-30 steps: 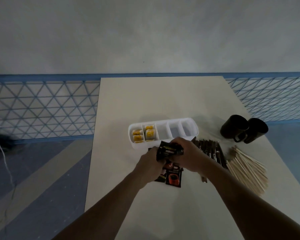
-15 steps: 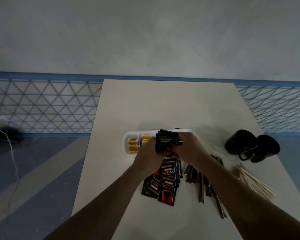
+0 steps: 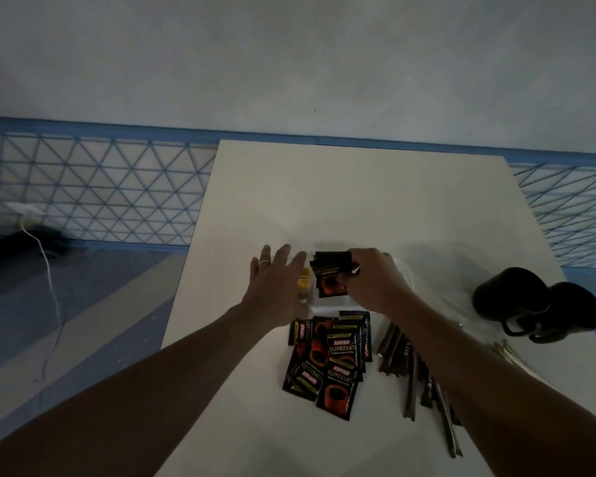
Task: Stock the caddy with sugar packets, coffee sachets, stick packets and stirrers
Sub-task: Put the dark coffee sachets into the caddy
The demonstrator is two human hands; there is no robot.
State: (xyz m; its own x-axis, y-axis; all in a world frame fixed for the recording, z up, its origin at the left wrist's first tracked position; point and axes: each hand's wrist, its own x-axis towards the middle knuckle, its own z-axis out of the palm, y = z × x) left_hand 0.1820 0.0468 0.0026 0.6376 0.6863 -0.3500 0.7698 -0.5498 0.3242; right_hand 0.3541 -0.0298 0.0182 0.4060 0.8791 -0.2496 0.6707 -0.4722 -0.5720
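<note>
The right hand [image 3: 372,284] pinched a bundle of coffee sachets [image 3: 331,275], held upright directly above the caddy [image 3: 326,308]. The left hand [image 3: 272,287], fingers spread, lay over the caddy's left end.

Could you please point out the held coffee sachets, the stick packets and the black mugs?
held coffee sachets [image 3: 329,282]: head view, on the front sachet's red cup print.
stick packets [image 3: 393,349]: head view, on the upper part of the pile.
black mugs [image 3: 510,294]: head view, on the left mug's wall.

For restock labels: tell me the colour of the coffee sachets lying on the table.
The coffee sachets are black with a red-orange cup, head view.
</note>
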